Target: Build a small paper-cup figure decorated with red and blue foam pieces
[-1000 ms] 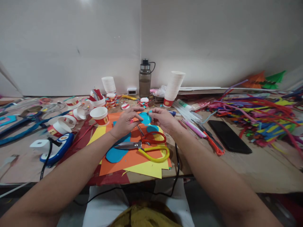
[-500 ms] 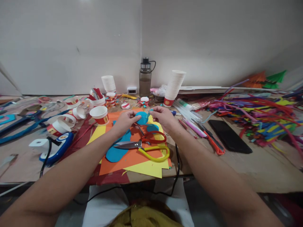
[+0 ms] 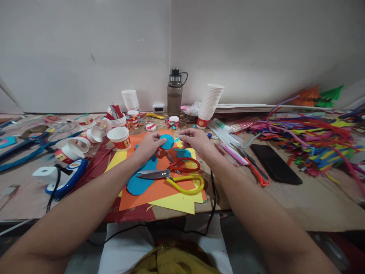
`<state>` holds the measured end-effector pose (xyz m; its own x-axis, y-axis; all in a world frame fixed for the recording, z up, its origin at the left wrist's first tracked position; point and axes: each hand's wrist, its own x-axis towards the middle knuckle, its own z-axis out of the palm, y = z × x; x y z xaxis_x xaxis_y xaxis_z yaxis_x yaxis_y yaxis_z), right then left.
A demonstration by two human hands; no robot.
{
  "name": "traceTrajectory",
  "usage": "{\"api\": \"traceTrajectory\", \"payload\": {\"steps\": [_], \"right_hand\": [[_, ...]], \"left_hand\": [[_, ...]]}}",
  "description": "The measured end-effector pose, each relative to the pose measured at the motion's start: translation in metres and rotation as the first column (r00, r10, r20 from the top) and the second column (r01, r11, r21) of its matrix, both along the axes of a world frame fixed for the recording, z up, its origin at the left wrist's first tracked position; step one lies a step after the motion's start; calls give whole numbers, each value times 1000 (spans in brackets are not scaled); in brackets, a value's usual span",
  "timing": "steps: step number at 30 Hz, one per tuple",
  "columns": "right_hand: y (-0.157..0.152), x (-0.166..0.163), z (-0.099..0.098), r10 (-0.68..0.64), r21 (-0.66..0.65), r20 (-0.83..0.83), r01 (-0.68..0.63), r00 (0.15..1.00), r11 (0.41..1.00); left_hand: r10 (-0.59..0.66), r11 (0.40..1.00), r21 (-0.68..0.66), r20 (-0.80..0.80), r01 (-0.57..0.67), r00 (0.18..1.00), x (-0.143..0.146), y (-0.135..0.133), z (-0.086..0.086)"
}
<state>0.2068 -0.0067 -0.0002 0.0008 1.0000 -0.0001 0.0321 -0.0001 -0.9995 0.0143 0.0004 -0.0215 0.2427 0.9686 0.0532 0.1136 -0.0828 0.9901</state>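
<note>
1. My left hand (image 3: 148, 145) pinches a blue paper disc (image 3: 167, 142) above the orange sheet (image 3: 131, 201).
2. My right hand (image 3: 196, 140) curls near the disc; whether it grips anything, I cannot tell.

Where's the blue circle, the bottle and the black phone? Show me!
Blue circle (image 3: 167, 141): head view, the middle of its flat face.
Bottle (image 3: 174, 96): head view, the middle of its see-through body.
Black phone (image 3: 275, 164): head view, the middle of its dark upper face.

Narrow free gap between blue disc (image 3: 167, 142) and right fingers (image 3: 189, 137); scissors (image 3: 186, 188) nearside.
</note>
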Motion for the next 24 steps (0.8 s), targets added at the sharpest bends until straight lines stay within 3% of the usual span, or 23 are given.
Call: {"api": "traceTrajectory", "payload": {"steps": [8,15,24], "right_hand": [[7,-3,-9,12,0,233,-12,972,1000],[13,3,-16,-22,61,381,-2,924,998],[4,4,-10,-99,197,707,-61,701,978]], "left_hand": [[98,993,-77,58,-93,994,3,-2,7],[126,991,-58,110,-120,986,-1,2,5],[78,995,-83,200,-62,977,-2,6,-1]]}}
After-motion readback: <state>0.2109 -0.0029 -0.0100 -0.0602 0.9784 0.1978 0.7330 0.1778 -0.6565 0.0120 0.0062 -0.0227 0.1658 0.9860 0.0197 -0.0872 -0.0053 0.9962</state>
